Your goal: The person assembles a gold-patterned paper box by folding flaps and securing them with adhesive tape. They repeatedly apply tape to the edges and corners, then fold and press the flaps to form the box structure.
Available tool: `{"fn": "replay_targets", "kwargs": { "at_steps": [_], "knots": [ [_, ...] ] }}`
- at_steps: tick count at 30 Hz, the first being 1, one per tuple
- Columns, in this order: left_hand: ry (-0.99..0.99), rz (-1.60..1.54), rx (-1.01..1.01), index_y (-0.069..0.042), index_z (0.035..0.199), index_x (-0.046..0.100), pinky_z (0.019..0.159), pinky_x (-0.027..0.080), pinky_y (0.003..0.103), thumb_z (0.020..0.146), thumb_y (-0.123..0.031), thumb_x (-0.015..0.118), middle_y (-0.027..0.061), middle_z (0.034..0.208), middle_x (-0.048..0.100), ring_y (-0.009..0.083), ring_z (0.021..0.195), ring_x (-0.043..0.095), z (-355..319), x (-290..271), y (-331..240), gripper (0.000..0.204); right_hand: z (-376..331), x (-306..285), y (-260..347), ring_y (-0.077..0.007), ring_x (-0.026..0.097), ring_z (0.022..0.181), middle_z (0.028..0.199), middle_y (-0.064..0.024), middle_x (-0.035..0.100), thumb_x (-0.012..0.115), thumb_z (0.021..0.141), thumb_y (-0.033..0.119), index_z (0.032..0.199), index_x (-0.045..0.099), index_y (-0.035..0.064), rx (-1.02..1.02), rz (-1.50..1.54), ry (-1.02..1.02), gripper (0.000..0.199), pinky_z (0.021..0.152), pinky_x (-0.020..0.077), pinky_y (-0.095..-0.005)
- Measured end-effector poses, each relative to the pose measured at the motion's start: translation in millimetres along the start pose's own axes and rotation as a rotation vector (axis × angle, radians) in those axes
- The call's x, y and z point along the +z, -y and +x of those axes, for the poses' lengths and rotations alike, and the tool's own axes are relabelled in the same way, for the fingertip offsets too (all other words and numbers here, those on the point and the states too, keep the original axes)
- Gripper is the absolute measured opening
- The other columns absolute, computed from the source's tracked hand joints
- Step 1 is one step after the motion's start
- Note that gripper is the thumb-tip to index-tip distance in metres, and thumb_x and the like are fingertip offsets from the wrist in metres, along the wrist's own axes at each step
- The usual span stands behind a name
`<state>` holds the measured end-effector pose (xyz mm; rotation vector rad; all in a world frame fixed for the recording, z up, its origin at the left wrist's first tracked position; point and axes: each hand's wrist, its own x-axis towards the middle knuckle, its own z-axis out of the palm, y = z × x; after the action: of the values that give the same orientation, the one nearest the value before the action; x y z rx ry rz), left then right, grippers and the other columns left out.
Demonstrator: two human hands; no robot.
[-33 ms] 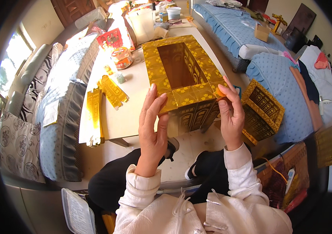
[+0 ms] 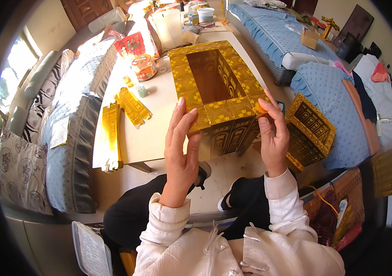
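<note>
A gold box [image 2: 226, 112] with a yellow flower pattern stands before me, a large rectangular opening in its top. Dark arched-window prints cover its sides. At its near left corner, my left hand [image 2: 178, 149] has its fingers along the edge and its thumb by the front face. My right hand [image 2: 275, 143] is at the near right corner, thumb in front and fingers along the side. Between them the hands hold the box. Something small and orange [image 2: 261, 109] shows at the right fingertips; I cannot tell its kind. The box's underside is hidden.
Flat gold strips [image 2: 109, 138] lie on the white table [image 2: 157, 103], near a red-lidded jar [image 2: 144, 67]. A second gold box [image 2: 310, 133] stands right of my right hand. Blue-covered seats [image 2: 78, 129] flank the table. A clear plastic container [image 2: 91, 248] is at lower left.
</note>
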<state>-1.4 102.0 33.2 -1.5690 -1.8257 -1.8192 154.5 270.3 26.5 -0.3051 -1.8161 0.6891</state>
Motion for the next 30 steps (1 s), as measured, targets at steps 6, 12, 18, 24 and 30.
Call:
{"fn": "replay_targets", "kwargs": {
  "at_steps": [6, 12, 18, 24, 30],
  "knots": [
    [-0.044, -0.079, -0.004, -0.005, 0.149, 0.048, 0.117, 0.042, 0.041, 0.098, 0.002, 0.065, 0.0211, 0.168, 0.031, 0.0328, 0.149, 0.042, 1.4, 11.2, -4.8, 0.054, -8.8, 5.9, 10.0, -0.0203, 0.068, 0.116, 0.133, -0.0123, 0.069, 0.063, 0.105, 0.01, 0.141, 0.063, 0.0081, 0.206, 0.104, -0.035, 0.036, 0.096, 0.0541, -0.0307],
    [-0.09, -0.044, -0.012, -0.004, 0.148, 0.05, 0.114, 0.047, 0.041, 0.088, 0.009, 0.073, 0.0235, 0.166, 0.033, 0.036, 0.148, 0.044, -1.3, 16.5, -3.4, 0.066, -7.0, 4.6, 2.8, -0.0166, 0.066, 0.109, 0.13, -0.0082, 0.068, 0.065, 0.104, 0.011, 0.14, 0.062, 0.0063, 0.129, 0.086, -0.027, 0.036, 0.095, 0.0523, -0.0286],
    [-0.111, 0.129, 0.041, -0.004, 0.144, 0.055, 0.11, 0.051, 0.04, 0.085, 0.005, 0.078, 0.0204, 0.16, 0.043, 0.0332, 0.14, 0.054, 0.1, 10.4, -7.1, 0.064, -5.7, -2.0, 3.3, -0.0114, 0.062, 0.107, 0.127, -0.0038, 0.066, 0.065, 0.105, 0.01, 0.137, 0.061, 0.0033, 0.165, 0.125, 0.026, 0.034, 0.097, 0.0495, -0.0266],
    [-0.116, 0.046, -0.03, -0.003, 0.145, 0.053, 0.111, 0.05, 0.04, 0.088, 0.005, 0.076, 0.0217, 0.161, 0.041, 0.0339, 0.14, 0.054, -1.8, 14.7, -6.8, 0.062, -6.8, 1.4, 3.5, -0.0206, 0.069, 0.11, 0.126, -0.0104, 0.072, 0.071, 0.1, 0.015, 0.135, 0.065, 0.0082, 0.202, 0.123, 0.002, 0.036, 0.094, 0.0538, -0.0301],
    [-0.112, 0.088, 0.016, -0.003, 0.146, 0.051, 0.112, 0.048, 0.041, 0.09, 0.003, 0.075, 0.0238, 0.161, 0.04, 0.0354, 0.144, 0.049, -1.2, 15.8, -5.6, 0.062, -3.3, -3.2, -0.7, -0.0265, 0.068, 0.119, 0.134, -0.0135, 0.069, 0.076, 0.096, 0.019, 0.135, 0.064, 0.0085, 0.14, 0.099, 0.036, 0.042, 0.099, 0.0541, -0.0334]
  ]
}}
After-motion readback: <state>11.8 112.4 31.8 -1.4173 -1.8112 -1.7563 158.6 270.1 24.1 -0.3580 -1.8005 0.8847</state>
